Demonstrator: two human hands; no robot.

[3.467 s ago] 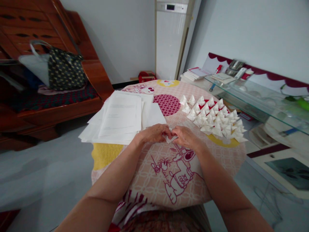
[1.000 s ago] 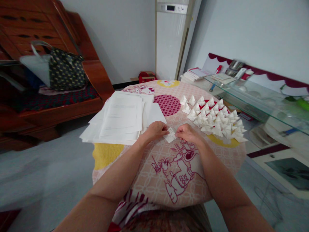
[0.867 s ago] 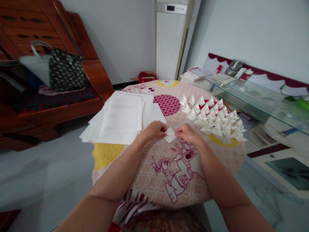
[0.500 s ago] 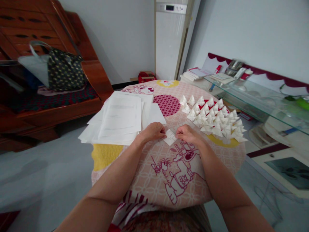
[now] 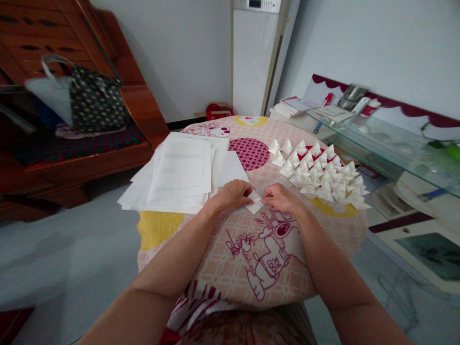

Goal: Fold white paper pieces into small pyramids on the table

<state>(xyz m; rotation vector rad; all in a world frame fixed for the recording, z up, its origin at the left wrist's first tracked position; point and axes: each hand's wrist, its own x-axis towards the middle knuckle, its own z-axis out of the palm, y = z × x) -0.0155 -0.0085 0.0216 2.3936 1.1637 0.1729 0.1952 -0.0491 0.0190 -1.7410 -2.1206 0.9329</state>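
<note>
A small folded square of white paper (image 5: 255, 206) lies cornerwise on the cloth-covered table, with crease lines across it. My left hand (image 5: 235, 193) pinches its left corner, fingers curled together. From the other side, my right hand (image 5: 277, 196) holds the right corner between thumb and fingertips. Just beyond my left hand is a spread stack of white paper sheets (image 5: 179, 167), the top one with faint print. To the right stand several rows of pointed white folded-paper pieces (image 5: 316, 167).
A pink patterned tablecloth (image 5: 223, 268) covers the round table. At right is a glass shelf (image 5: 388, 139) bearing papers and cups. A wooden bench (image 5: 143, 110) with a dotted bag (image 5: 95, 98) stands left. A tall white appliance (image 5: 253, 57) is behind the table.
The view has tilted down slightly. My hands stay at the small paper, its top fold looking somewhat different, while the stack and the folded pieces keep their places.
</note>
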